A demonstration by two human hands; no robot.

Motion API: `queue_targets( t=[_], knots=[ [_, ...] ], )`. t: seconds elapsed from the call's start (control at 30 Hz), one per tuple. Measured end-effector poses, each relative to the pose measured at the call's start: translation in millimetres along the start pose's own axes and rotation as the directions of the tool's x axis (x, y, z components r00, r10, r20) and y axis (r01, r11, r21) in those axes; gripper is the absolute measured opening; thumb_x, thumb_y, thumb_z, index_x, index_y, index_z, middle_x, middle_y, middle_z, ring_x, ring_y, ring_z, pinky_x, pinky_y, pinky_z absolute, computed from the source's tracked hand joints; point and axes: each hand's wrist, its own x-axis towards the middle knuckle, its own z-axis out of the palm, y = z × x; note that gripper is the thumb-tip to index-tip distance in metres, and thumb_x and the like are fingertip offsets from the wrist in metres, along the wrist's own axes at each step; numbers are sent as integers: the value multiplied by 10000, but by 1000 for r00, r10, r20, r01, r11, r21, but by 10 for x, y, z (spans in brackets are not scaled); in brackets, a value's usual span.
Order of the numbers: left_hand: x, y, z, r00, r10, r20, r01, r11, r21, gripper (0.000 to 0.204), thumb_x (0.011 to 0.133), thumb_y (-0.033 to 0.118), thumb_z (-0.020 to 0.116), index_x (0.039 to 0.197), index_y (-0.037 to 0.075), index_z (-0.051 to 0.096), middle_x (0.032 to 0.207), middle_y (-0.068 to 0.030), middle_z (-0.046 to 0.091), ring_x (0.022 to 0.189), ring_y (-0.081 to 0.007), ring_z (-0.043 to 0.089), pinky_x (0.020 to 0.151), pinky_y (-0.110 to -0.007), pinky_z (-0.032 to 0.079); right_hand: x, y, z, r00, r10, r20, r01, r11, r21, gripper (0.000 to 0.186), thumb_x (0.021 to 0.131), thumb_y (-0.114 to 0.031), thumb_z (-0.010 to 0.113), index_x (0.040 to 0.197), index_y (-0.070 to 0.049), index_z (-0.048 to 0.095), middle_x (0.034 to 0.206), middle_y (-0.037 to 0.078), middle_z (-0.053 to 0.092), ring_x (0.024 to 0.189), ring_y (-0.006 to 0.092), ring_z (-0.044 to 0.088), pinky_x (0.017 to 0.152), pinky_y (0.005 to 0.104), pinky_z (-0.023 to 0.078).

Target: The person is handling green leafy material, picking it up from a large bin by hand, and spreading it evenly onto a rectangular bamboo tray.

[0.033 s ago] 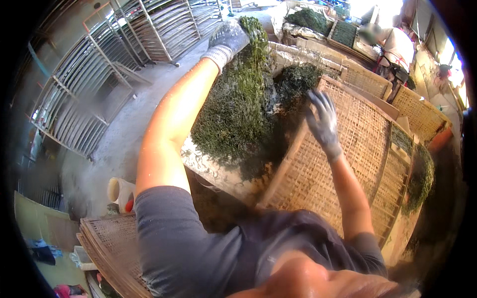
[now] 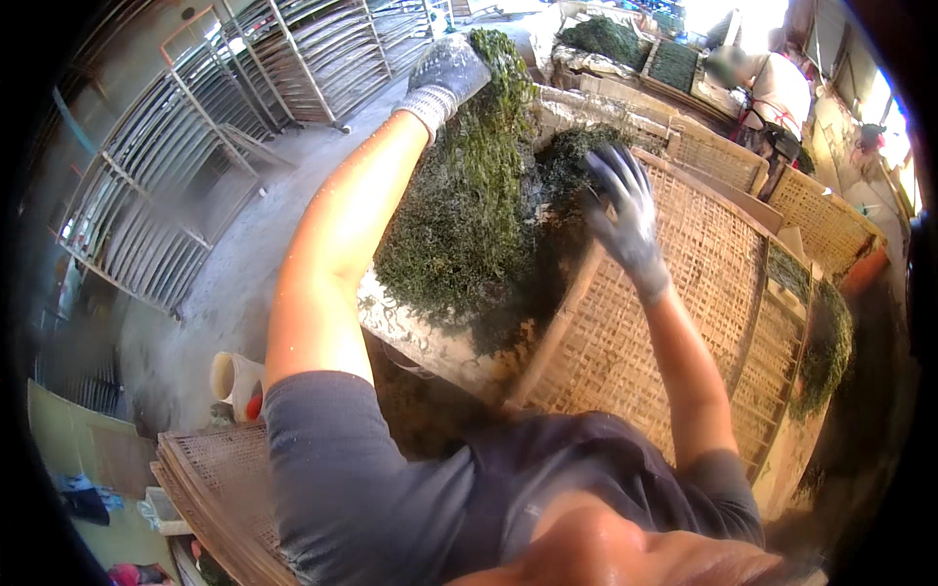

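The left hand, in a grey glove with a pale knitted cuff, was stretched far out with its grip clenched on the upper end of a mass of green strands; its fingertips were hidden, so how deep the hold went was hard to judge. The strands hung from that hand in a long curtain and spread into a dark green bed on the pale counter. A darker heap lay just to their right.

The right hand, also gloved, was released, its fingers spread and holding nothing, over the left part of a woven panel in a wooden frame. More green stuff showed beyond the panel's right side.

To the left, slatted racks stood on a grey floor, with a white bucket nearer by and a stack of woven trays below it. At upper right, a co-worker bent beside trays of dark green material.
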Motion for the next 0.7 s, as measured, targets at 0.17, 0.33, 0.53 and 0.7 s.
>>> queue_targets(
  t=[0.17,0.33,0.53,0.7],
  knots=[
    [266,49,-204,966,245,-85,-205,923,325,281,927,233,608,997,46,805,998,-221,768,969,-370,759,860,-469,601,774,-591,677,973,-226,-48,229,971,67,693,971,-469,690,1578,-218,469,1642,118,446,1511,386,400,1249,538,322],
    [229,461,-307,934,354,-47,-329,903,276,338,925,274,600,1040,16,785,1028,-254,759,1006,-392,748,896,-492,584,-1436,64,1807,258,168,951,150,966,-211,770,1040,-458,569,1679,-153,266,1753,108,228,1612,401,177,1302,558,192],
    [-87,112,-141,942,334,24,-335,939,76,291,949,234,578,984,7,757,987,-263,737,981,-399,734,875,-495,570,-95,-147,556,343,60,937,-377,923,79,614,1061,-417,574,1564,-90,445,1547,132,467,1425,256,436,1209,405,380],
    [-306,382,-227,855,519,-14,-508,842,181,316,973,289,591,997,20,755,941,-238,731,926,-377,734,859,-495,577,748,-54,252,904,216,368,-415,644,642,526,1086,-330,548,1527,-51,485,1398,191,605,1303,271,561,1151,379,462]
  ],
)
